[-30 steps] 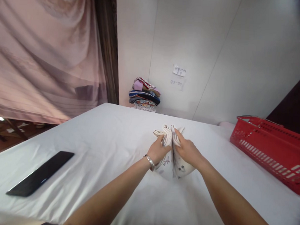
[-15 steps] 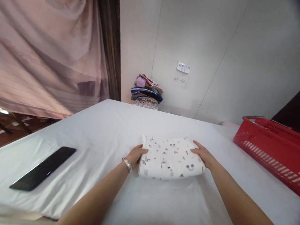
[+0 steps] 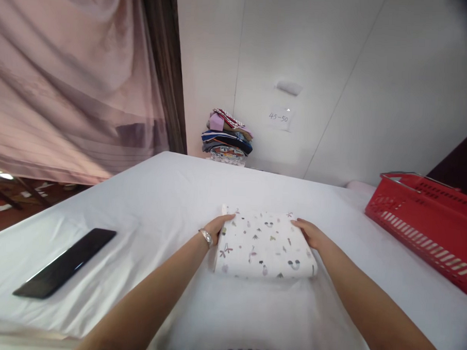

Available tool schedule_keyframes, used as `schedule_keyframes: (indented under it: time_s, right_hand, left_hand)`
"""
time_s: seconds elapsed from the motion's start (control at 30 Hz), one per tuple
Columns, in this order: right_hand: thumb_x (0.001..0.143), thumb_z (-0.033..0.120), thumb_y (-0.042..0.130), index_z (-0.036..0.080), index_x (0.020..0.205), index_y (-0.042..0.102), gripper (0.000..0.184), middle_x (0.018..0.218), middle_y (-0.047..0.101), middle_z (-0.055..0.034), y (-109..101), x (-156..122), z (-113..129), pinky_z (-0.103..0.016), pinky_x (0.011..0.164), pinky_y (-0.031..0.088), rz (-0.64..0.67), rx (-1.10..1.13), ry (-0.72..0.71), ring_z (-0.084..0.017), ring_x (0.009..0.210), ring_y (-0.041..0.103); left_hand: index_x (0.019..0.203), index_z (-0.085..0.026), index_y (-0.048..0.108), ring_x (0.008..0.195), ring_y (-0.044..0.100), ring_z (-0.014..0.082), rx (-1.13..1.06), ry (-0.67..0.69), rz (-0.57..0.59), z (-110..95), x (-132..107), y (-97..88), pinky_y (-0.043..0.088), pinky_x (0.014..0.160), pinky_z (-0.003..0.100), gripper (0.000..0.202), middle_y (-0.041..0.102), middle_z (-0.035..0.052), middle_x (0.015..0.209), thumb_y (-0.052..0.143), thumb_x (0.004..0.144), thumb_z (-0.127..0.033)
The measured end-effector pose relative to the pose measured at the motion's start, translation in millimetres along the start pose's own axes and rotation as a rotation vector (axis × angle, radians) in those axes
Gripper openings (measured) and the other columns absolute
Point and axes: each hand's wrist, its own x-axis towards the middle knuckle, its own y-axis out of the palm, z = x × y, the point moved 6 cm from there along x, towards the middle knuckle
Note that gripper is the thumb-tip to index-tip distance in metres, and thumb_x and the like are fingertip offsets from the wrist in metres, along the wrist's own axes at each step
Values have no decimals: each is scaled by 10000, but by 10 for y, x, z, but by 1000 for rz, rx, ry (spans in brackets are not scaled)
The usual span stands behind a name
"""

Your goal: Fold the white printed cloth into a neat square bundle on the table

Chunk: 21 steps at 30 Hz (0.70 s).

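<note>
A folded white cloth (image 3: 267,246) printed with small rainbows, leaves and other figures lies flat in front of me. My left hand (image 3: 217,227), with a silver bangle at the wrist, grips its left edge, thumb on top and fingers hidden at the side and beneath. On the opposite edge my right hand (image 3: 308,232) holds the cloth the same way, thumb over the upper right part. Both hands sit near the far corners of the folded cloth.
A white sheet covers the table (image 3: 159,192). To the left lies a black flat slab (image 3: 67,263). A red plastic basket (image 3: 428,225) stands at the right. Folded clothes (image 3: 227,138) are stacked by the wall, near a paper marked 45-50 (image 3: 280,118). A pink curtain (image 3: 67,75) hangs at left.
Both hands have slid a little toward the cloth's far edge. The cloth lies flatter and squarer, its far right corner now showing. The view has shifted slightly.
</note>
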Motion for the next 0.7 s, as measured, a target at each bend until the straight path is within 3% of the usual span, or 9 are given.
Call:
schedule_keyframes:
  time_s: [0.1,0.17,0.27,0.33,0.4,0.47,0.53,0.6,0.7]
  right_hand:
    - [606,136,642,122,1098,510,510,954,658,-132,52,47,329,-342,689,495,25,-33,-81,-227,794,634]
    - [587,117,626,142,1027,551,447,938,666,-103,43,71,683,-326,692,486,39,-47,-160,-217,807,628]
    - [556,97,623,190,1010,559,468,980,657,-43,14,90,1276,-283,745,458,20,-46,-323,-179,880,601]
    - [540,112,650,184,1021,558,495,995,648,-38,4,50,1606,-308,791,437,-40,-84,-543,-183,913,581]
    - [542,167,677,156,1006,572,476,975,649,-53,-12,-22,1709,-358,812,426,-165,-169,-730,-206,915,570]
    - [550,221,683,141,980,590,448,951,649,-65,-33,-80,1530,-397,823,417,-300,-280,-800,-228,909,566]
    - [557,229,671,151,981,597,437,979,640,-71,-35,-122,1151,-405,860,398,-354,-421,-797,-239,937,557]
    - [606,240,627,177,972,614,372,1057,614,-78,-8,-155,691,-399,906,369,-279,-568,-755,-246,1002,536]
    - [636,211,596,233,848,676,227,1081,618,-63,11,-211,117,-358,945,350,-48,-686,-654,-241,1058,517]
  left_hand:
    - [899,-140,575,671,641,212,86,212,6,-375,-35,68,508,690,367,299,674,73,740,642,623,-235]
    - [932,-154,568,669,631,198,179,423,-9,-800,-131,136,501,690,369,368,670,54,766,657,574,-162]
    - [995,-145,564,822,607,202,346,765,5,-1500,-348,291,462,794,371,480,662,56,886,661,527,-104]
    - [1030,-155,557,902,577,210,464,940,-86,-1840,-478,313,433,836,391,510,646,45,960,668,533,-134]
    - [1050,-168,554,973,543,214,581,1075,-165,-1982,-556,275,402,876,395,509,627,44,1022,668,555,-169]
    - [1047,-180,564,1041,505,215,705,1183,-193,-1900,-564,181,359,927,378,470,597,58,1093,656,586,-180]
    - [1015,-194,589,1106,460,214,840,1243,-169,-1623,-502,45,299,980,355,416,561,71,1155,642,604,-160]
    - [934,-204,628,1120,453,224,984,1171,-67,-1212,-367,-95,263,1005,361,366,598,79,1095,656,578,-125]
    - [854,-231,656,1139,447,225,1072,952,66,-634,-216,-290,244,1018,383,301,619,72,1069,614,598,-79]
